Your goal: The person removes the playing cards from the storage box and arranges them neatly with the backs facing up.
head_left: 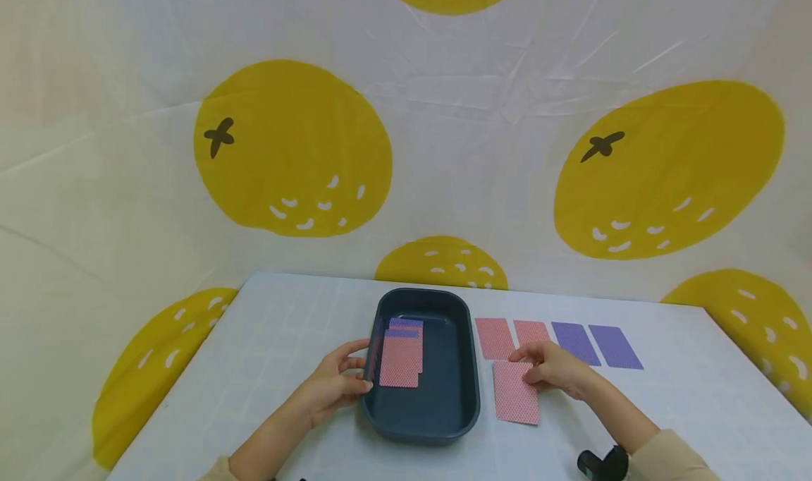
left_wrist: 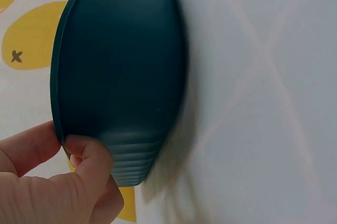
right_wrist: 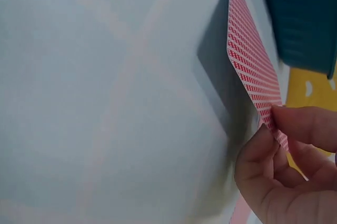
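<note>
A dark blue-green rectangular tub (head_left: 447, 389) stands on the table, its long side running away from me. My left hand (head_left: 333, 382) pinches its left rim between thumb and fingers; the left wrist view shows the tub's ribbed outer wall (left_wrist: 131, 155) close by. Inside, on the left, lie overlapping red-backed playing cards (head_left: 400, 364) with blue-backed edges showing at their far end. To the right of the tub, my right hand (head_left: 555, 372) pinches a red-backed playing card (head_left: 515, 400) by a corner. That card tilts above the table, casting a shadow in the right wrist view.
Beyond my right hand, a row on the table holds two red-backed cards (head_left: 495, 338) and two blue-backed cards (head_left: 575, 343). A cloth (head_left: 463, 149) printed with yellow fruit hangs behind the table's far edge. A black device (head_left: 603, 463) sits at my right wrist.
</note>
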Demonstrator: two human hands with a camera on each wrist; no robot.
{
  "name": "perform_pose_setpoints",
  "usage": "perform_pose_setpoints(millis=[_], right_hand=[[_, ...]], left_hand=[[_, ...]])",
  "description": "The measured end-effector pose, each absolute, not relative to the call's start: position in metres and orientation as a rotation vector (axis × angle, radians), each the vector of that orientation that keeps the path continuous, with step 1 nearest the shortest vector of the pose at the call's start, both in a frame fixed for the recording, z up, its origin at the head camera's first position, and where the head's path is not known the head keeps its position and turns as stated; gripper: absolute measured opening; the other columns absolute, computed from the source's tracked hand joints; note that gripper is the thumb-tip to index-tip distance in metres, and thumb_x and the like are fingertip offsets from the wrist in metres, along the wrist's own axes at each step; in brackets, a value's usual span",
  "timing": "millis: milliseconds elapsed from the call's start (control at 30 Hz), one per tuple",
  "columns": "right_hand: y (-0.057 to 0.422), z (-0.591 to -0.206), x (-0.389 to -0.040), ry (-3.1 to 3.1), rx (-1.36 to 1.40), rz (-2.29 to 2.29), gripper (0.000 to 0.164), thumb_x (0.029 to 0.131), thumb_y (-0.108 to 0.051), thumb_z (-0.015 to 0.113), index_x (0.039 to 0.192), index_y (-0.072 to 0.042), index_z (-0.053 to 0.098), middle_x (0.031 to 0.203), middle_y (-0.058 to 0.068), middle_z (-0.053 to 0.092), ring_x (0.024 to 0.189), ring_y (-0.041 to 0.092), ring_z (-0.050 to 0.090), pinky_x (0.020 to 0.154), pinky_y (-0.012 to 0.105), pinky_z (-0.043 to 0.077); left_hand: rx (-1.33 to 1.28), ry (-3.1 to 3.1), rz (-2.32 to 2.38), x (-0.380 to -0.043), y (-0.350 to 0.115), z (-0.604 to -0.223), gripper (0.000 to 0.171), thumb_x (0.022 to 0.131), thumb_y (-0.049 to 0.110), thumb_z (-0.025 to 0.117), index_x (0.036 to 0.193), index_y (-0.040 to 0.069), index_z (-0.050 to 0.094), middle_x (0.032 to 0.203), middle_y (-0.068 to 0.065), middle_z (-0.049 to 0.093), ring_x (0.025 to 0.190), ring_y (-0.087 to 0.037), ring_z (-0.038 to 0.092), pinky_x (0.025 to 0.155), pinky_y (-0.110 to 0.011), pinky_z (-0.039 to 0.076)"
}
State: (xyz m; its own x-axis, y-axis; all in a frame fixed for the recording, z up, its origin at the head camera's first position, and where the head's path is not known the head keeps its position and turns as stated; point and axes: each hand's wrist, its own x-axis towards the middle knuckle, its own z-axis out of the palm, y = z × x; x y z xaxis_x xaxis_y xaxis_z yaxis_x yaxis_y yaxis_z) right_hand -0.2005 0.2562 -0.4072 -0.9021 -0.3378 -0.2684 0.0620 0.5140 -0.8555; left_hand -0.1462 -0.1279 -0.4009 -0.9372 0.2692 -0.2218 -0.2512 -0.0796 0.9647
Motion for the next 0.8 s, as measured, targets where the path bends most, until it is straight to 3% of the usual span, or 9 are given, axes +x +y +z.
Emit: perform_pose_setpoints(millis=[333, 800], right_hand=[[0.236, -0.421, -0.195, 2.747, -0.214, -1.098, 0.031, 0.065, 0.006, 0.076, 0.093, -0.005, 0.066, 0.082, 0.007, 0.053, 0.073, 0.021, 0.046, 0.059, 0.029, 0.048], [0.228, -0.422, -0.197, 2.905, -0.207, -0.900, 0.030, 0.064, 0.000, 0.080, 0.087, -0.009, 0.063, 0.078, 0.005, 0.051, 0.071, 0.019, 0.047, 0.059, 0.029, 0.043]], left_hand=[[-0.008, 1.876, 2.076, -0.145, -0.127, -0.403, 0.071, 0.078, -0.015, 0.059, 0.141, 0.001, 0.031, 0.104, -0.013, 0.043, 0.080, -0.017, 0.045, 0.064, -0.029, 0.044], [-0.007, 1.861, 2.079, -0.145, -0.127, -0.402, 0.071, 0.078, -0.014, 0.059, 0.141, 0.001, 0.030, 0.104, -0.013, 0.043, 0.080, -0.016, 0.043, 0.064, -0.027, 0.042]])
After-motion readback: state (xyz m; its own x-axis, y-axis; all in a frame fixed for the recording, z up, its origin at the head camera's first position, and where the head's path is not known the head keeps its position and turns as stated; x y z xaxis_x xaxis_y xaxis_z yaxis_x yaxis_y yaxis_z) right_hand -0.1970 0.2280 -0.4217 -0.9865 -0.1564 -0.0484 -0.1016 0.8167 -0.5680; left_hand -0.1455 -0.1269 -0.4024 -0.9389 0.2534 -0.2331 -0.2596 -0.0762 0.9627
